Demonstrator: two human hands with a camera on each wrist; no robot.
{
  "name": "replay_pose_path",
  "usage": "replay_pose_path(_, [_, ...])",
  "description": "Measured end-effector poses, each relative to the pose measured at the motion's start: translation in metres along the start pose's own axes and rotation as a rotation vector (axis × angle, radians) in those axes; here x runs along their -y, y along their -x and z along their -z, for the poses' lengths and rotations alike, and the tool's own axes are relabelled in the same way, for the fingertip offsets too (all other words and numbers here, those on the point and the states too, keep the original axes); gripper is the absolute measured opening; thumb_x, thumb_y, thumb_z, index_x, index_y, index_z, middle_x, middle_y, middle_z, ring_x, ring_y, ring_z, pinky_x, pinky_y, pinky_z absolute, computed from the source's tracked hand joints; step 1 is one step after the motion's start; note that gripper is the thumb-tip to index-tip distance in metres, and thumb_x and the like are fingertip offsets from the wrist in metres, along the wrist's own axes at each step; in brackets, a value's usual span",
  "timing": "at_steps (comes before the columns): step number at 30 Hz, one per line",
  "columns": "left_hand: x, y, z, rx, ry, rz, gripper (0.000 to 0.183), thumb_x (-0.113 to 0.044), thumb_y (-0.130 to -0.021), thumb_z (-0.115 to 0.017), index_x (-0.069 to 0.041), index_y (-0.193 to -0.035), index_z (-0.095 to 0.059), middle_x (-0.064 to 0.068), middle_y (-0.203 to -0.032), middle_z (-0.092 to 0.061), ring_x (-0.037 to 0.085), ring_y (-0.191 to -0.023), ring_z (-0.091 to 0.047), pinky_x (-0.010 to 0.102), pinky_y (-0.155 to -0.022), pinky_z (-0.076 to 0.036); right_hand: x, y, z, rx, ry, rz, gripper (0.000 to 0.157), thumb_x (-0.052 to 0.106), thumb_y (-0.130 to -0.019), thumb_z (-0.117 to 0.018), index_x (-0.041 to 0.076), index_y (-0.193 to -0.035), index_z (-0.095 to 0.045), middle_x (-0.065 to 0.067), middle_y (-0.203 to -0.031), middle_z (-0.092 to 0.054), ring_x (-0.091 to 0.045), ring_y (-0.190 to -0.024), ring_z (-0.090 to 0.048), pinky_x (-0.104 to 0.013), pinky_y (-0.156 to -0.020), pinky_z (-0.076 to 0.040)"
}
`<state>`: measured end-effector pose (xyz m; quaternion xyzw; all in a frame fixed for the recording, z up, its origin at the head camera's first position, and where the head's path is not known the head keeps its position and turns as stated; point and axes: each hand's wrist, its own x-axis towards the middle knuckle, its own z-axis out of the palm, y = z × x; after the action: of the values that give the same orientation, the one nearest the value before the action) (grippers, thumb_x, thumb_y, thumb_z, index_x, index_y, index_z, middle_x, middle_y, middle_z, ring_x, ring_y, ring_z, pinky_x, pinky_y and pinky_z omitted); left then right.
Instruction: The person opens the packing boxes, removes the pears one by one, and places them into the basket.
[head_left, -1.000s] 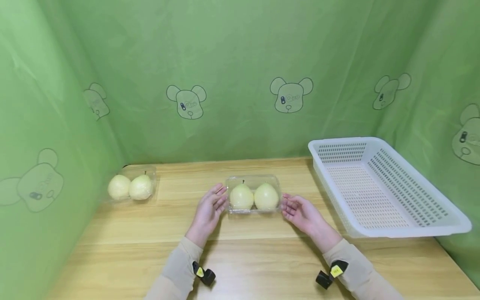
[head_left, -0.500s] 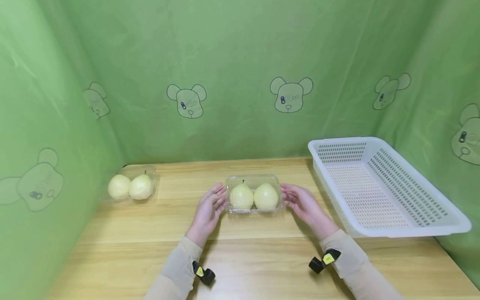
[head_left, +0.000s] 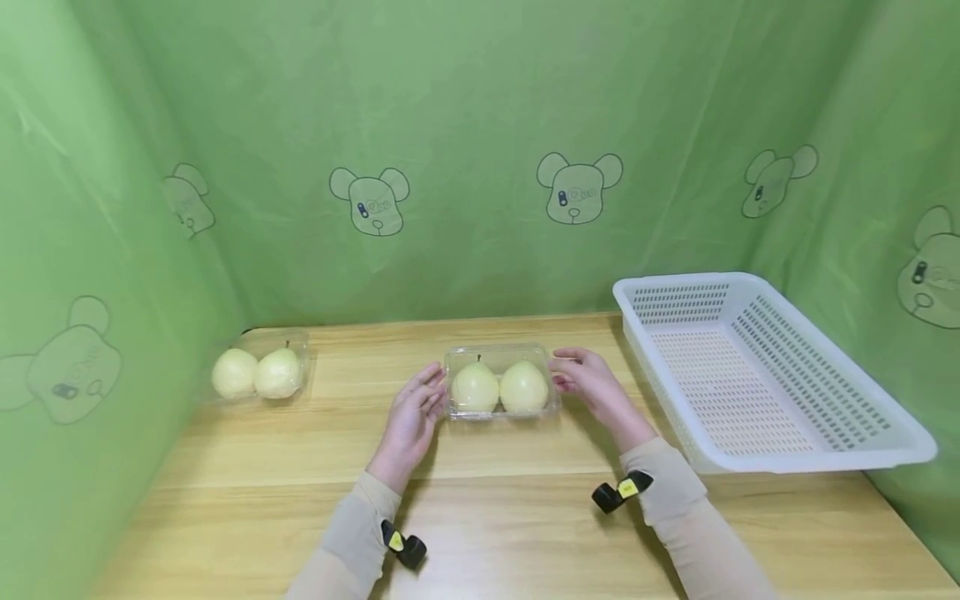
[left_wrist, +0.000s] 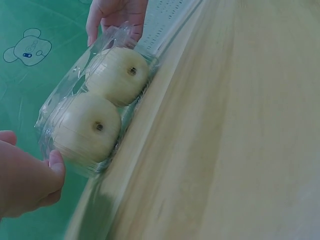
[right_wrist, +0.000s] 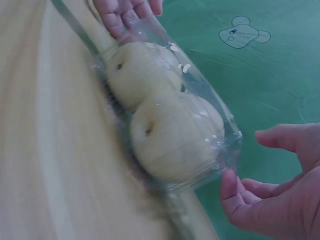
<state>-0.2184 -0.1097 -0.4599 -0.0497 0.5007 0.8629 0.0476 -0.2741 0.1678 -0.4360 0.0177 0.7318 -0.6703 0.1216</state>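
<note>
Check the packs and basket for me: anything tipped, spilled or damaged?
Nothing stands out: the middle pack and left pack each hold two fruits, none spilled, and the basket sits upright. Fine cracks would be too small to tell.

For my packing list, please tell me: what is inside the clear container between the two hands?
Inside the clear container are two round, pale yellow fruits, side by side. What lies directly beneath them cannot be seen, because the fruits cover it.

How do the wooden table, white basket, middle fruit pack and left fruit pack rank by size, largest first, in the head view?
1. Wooden table
2. White basket
3. Middle fruit pack and left fruit pack: too alike to rank
</note>
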Motion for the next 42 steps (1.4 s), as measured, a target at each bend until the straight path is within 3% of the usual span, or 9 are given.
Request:
replay_pose_path(7, [-0.002,0.000,0.000,0.016,0.003,0.002,0.053,-0.001,-0.095,-0.045,0.000,-0.147,-0.036,0.016,-0.156,-0.035,0.023,-0.124,-0.046,0.041,-0.120,-0.030,0.006,-0.006,-0.002,0.020,0.077,-0.021,0.062,0.011,-0.091,-0.063,-0.013,-0.141,-0.034,-0.009,-0.102,-0.056,-0.010,-0.074,-0.057,-0.017,-0.069,-0.055])
replay_pose_path(18, [-0.002,0.001,0.004,0.031,-0.014,0.020,0.054,0.000,-0.095,-0.042,0.002,-0.148,-0.033,0.016,-0.158,-0.029,0.034,-0.141,-0.031,0.042,-0.122,-0.025,0.004,-0.011,-0.004,0.018,0.091,-0.030,0.060,0.003,-0.084,-0.068,-0.013,-0.135,-0.040,-0.007,-0.093,-0.062,-0.011,-0.074,-0.063,-0.019,-0.071,-0.057])
replay_pose_path(25, [-0.016,0.001,0.006,0.039,-0.099,0.030,0.054,-0.002,-0.094,-0.042,0.002,-0.148,-0.034,0.022,-0.154,-0.032,0.037,-0.138,-0.039,0.043,-0.120,-0.031,0.004,-0.011,-0.004,0.021,0.066,-0.015,0.062,0.002,-0.085,-0.067,-0.013,-0.137,-0.038,-0.007,-0.094,-0.064,-0.010,-0.075,-0.063,-0.018,-0.070,-0.056])
replay_pose_path(29, [-0.025,0.004,0.006,0.013,-0.190,-0.022,0.052,-0.002,-0.094,-0.044,0.005,-0.145,-0.037,0.024,-0.150,-0.036,0.037,-0.136,-0.040,0.044,-0.119,-0.033,0.002,-0.012,-0.005,0.026,0.055,-0.011,0.062,0.002,-0.086,-0.067,-0.013,-0.137,-0.037,-0.006,-0.093,-0.064,-0.009,-0.074,-0.063,-0.018,-0.069,-0.056])
replay_pose_path(34, [-0.037,0.010,-0.003,-0.052,-0.247,-0.083,0.046,-0.003,-0.094,-0.047,0.003,-0.140,-0.044,0.019,-0.144,-0.045,0.039,-0.140,-0.036,0.046,-0.119,-0.033,0.001,-0.012,-0.005,0.031,0.045,-0.005,0.063,0.002,-0.085,-0.067,-0.013,-0.138,-0.036,-0.006,-0.092,-0.065,-0.010,-0.073,-0.063,-0.019,-0.069,-0.056])
replay_pose_path(36, [-0.040,0.013,-0.009,-0.070,-0.283,-0.105,0.045,-0.002,-0.093,-0.049,0.001,-0.138,-0.047,0.018,-0.142,-0.048,0.038,-0.138,-0.040,0.045,-0.117,-0.036,0.001,-0.011,-0.005,0.027,0.046,-0.007,0.063,0.002,-0.085,-0.067,-0.012,-0.138,-0.037,-0.007,-0.093,-0.065,-0.010,-0.073,-0.063,-0.019,-0.069,-0.056])
replay_pose_path(42, [-0.038,0.025,-0.033,-0.055,-0.311,-0.143,0.041,-0.002,-0.091,-0.054,0.001,-0.132,-0.052,0.015,-0.131,-0.057,0.021,-0.115,-0.057,0.045,-0.108,-0.045,0.003,-0.011,-0.006,0.023,0.057,-0.013,0.063,0.004,-0.084,-0.067,-0.010,-0.139,-0.038,-0.007,-0.094,-0.064,-0.011,-0.073,-0.062,-0.020,-0.070,-0.057])
